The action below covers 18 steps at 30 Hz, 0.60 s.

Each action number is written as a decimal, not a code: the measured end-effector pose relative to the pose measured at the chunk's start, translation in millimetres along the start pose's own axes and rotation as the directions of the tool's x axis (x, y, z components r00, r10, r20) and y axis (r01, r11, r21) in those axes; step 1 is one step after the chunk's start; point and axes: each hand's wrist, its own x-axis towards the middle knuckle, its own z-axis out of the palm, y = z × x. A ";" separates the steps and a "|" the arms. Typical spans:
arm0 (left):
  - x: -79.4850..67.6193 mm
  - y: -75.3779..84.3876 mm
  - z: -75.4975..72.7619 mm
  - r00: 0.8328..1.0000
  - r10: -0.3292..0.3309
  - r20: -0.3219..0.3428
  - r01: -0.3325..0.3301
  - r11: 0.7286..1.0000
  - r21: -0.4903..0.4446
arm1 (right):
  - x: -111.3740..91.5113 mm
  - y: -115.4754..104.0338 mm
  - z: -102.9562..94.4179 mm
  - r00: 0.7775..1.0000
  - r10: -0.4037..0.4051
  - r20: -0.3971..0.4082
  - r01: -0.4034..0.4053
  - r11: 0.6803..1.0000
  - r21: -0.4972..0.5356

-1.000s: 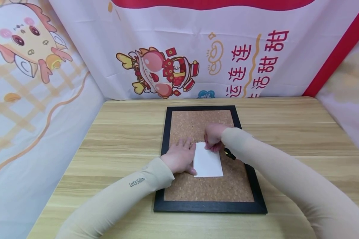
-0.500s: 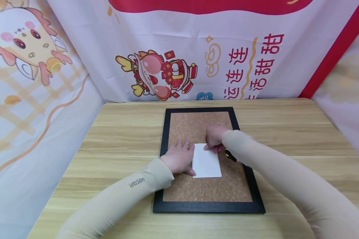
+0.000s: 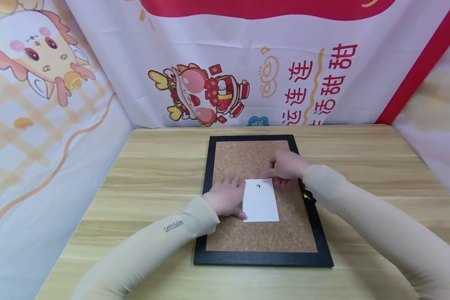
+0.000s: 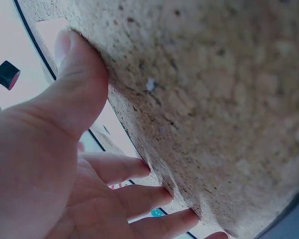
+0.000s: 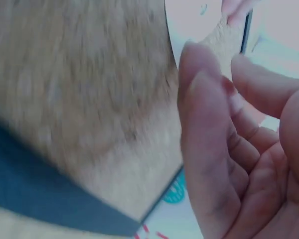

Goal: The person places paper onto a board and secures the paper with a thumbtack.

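A white card (image 3: 260, 204) lies on the cork board (image 3: 228, 237), which has a black frame. A small shiny thumbtack (image 3: 258, 186) sits near the card's top edge. My left hand (image 3: 225, 198) rests along the card's left side, fingers spread; its thumb (image 4: 84, 69) touches the card's lower left corner. To the right of the card's top, my right hand (image 3: 285, 166) hovers above the board. In the right wrist view its thumb and forefinger (image 5: 204, 114) are apart, the other fingers loosely curled, with nothing visible between them.
The board lies on a wood-grain table (image 3: 157, 175). Printed cloth (image 3: 225, 37) hangs behind and at both sides. A black wrist camera strap (image 3: 308, 196) shows beside the right sleeve.
My right hand has let go at the card's top and moved right and slightly up, uncovering the thumbtack there. The left hand stays where it was on the card.
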 end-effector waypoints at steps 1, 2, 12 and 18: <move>0.5 -0.4 0.1 1.000 0.001 -0.002 -0.001 1.000 -0.002 | -1.9 0.1 -2.9 0.999 -0.014 -0.029 0.013 1.000 -0.026; 1.0 -0.9 0.2 1.000 0.002 -0.005 -0.002 1.000 -0.008 | -4.0 0.3 -5.7 0.998 -0.027 -0.052 0.025 0.999 -0.045; -0.8 -10.1 3.7 0.999 0.037 -0.027 -0.039 0.997 -0.067 | -36.8 7.6 -26.5 0.968 -0.126 -0.216 0.102 0.988 -0.119; -9.1 -23.6 1.5 0.996 0.049 -0.070 -0.056 0.992 -0.109 | -57.9 25.3 -32.7 0.932 -0.176 -0.318 0.119 0.974 -0.191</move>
